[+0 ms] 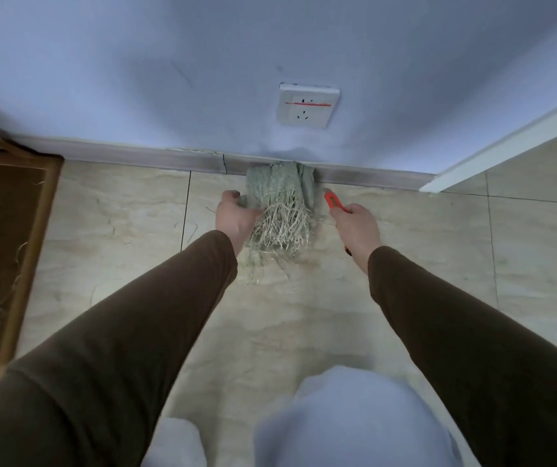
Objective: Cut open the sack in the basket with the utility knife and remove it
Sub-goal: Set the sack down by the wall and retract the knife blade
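Dim, flat, bluish indoor light; soft shadow along the baseboard [169, 160]. Wide-angle bends the edges, and the basket [4, 230] at left and knee [354, 423] at bottom are blurred.

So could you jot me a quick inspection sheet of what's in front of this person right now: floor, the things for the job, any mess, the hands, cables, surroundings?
Surface: beige tiled floor, a few loose fibres on it.
Job's things: green woven sack, frayed open with pale straw-like strands showing, lying on the floor against the baseboard; orange utility knife.
Clutter: stray fibres left of the sack.
Hands: left hand has a grip on the sack's left edge; right hand holds the knife beside the sack.
Cables: nothing seen.
Surroundings: blue-grey wall, wall socket with a red line across it, brown wooden frame at far left.
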The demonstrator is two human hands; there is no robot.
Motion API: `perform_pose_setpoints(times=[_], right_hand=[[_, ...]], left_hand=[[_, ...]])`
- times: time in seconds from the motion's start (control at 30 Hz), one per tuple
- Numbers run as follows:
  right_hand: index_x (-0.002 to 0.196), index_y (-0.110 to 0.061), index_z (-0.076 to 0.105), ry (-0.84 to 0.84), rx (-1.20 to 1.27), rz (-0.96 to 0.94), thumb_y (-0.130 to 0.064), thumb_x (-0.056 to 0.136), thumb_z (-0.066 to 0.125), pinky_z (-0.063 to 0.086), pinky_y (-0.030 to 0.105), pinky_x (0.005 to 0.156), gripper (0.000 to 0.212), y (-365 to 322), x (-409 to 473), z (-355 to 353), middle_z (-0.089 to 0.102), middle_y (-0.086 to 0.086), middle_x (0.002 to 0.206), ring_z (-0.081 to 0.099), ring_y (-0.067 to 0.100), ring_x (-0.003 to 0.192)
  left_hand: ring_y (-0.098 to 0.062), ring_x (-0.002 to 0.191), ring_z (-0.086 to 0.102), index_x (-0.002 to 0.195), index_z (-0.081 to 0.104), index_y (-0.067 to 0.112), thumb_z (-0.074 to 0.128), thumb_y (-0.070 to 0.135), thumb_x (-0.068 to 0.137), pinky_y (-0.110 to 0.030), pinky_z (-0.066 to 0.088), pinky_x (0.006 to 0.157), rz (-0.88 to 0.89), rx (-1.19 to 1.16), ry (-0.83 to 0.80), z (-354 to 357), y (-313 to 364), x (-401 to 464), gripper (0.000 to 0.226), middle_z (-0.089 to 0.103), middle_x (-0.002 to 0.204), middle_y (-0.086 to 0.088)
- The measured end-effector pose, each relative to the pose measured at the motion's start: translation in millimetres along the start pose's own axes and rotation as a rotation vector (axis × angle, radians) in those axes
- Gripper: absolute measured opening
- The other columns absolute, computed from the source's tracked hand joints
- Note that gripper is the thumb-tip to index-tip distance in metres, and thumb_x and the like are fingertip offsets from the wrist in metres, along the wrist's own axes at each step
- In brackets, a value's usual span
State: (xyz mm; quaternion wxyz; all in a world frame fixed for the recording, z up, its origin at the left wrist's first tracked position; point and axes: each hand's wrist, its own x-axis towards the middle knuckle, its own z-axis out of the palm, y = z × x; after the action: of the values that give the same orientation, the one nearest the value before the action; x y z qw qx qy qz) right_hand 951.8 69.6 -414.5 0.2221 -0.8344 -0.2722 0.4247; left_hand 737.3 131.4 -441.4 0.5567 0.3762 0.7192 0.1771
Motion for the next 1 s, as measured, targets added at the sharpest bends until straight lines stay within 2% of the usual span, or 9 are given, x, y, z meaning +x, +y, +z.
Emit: perform_pose_setpoints(times=[0.13,0.27,0.47,0.57,0.67,0.73,0.83,0.9,1.0], right_hand=[[0.093,-0.013,0.065,-0.01,0.048,0.053,-0.032,0.095,0.059,0.035,0.031,0.056,0.02,-31,-46,-13,0.062,0.005,0.077,0.05,0.021,0.059],[0.119,-0.004,0.064,-0.139,0.209,0.172,-0.013,0.097,0.059,0.037,0.03,0.057,0.024,-67,-103,-19,0.07,0.007,0.077,0.05,0.017,0.058],[0.134,-0.008,0.053,-0.382,0.492,0.271,-0.008,0.107,0.049,0.048,0.029,0.056,0.028,-144,-212,-37,0.068,0.01,0.086,0.06,0.019,0.063],[0.133,-0.013,0.057,-0.43,0.538,0.232,-0.013,0.11,0.048,0.057,0.037,0.068,0.025,-186,-272,-49,0.071,0.007,0.096,0.068,0.02,0.072],[0.131,-0.01,0.058,-0.421,0.55,0.183,-0.019,0.111,0.047,0.054,0.033,0.069,0.025,-228,-331,-57,0.073,0.005,0.094,0.061,0.017,0.07],[0.129,-0.011,0.059,-0.411,0.583,0.17,-0.02,0.112,0.046,0.049,0.029,0.068,0.023,-255,-370,-60,0.075,0.005,0.099,0.06,0.017,0.075],[0.129,-0.014,0.059,-0.447,0.639,0.165,-0.024,0.111,0.046,0.054,0.039,0.083,0.024,-288,-421,-55,0.074,0.013,0.123,0.067,0.025,0.092],[0.131,-0.017,0.057,-0.465,0.683,0.171,-0.025,0.112,0.045,0.054,0.045,0.087,0.024,-307,-452,-52,0.075,0.01,0.122,0.07,0.028,0.096],[0.122,-0.02,0.057,-0.481,0.745,0.16,-0.024,0.112,0.045,0.057,0.042,0.078,0.016,-328,-491,-48,0.075,0.006,0.109,0.071,0.024,0.089]], left_hand=[[-0.024,0.105,0.063,0.143,0.045,0.007,0.072,0.011,0.094,-0.026,0.051,0.073,-0.017,-0.013,-0.041,-22,13,-47,0.057,0.06,0.126,-0.009],[-0.027,0.113,0.062,0.141,0.051,0.009,0.072,0.016,0.093,-0.033,0.048,0.087,-0.055,-0.048,-0.094,-55,34,-102,0.053,0.061,0.132,-0.012],[-0.025,0.103,0.058,0.124,0.058,0.014,0.064,0.008,0.095,-0.038,0.05,0.091,-0.084,-0.085,-0.147,-131,88,-202,0.03,0.062,0.122,-0.012],[-0.021,0.09,0.057,0.117,0.056,0.014,0.058,0.006,0.098,-0.033,0.048,0.078,-0.088,-0.13,-0.166,-176,119,-258,0.021,0.061,0.104,-0.008],[-0.018,0.08,0.061,0.109,0.058,0.012,0.058,0.017,0.103,-0.029,0.049,0.073,-0.088,-0.175,-0.248,-222,151,-317,0.008,0.064,0.094,-0.005],[-0.02,0.08,0.066,0.107,0.062,0.01,0.056,0.033,0.105,-0.03,0.053,0.075,-0.089,-0.194,-0.358,-251,170,-353,0.024,0.068,0.093,-0.006],[-0.023,0.086,0.07,0.12,0.068,0.004,0.044,0.05,0.107,-0.033,0.058,0.082,-0.072,-0.198,-0.462,-287,192,-399,0.053,0.073,0.1,-0.01],[-0.022,0.083,0.07,0.122,0.067,0.002,0.043,0.048,0.109,-0.03,0.061,0.079,-0.057,-0.226,-0.46,-309,203,-423,0.054,0.072,0.101,-0.013],[-0.019,0.078,0.066,0.12,0.064,0.001,0.05,0.033,0.109,-0.026,0.062,0.076,0.0,-0.225,-0.472,-343,208,-452,0.037,0.068,0.1,-0.015]])
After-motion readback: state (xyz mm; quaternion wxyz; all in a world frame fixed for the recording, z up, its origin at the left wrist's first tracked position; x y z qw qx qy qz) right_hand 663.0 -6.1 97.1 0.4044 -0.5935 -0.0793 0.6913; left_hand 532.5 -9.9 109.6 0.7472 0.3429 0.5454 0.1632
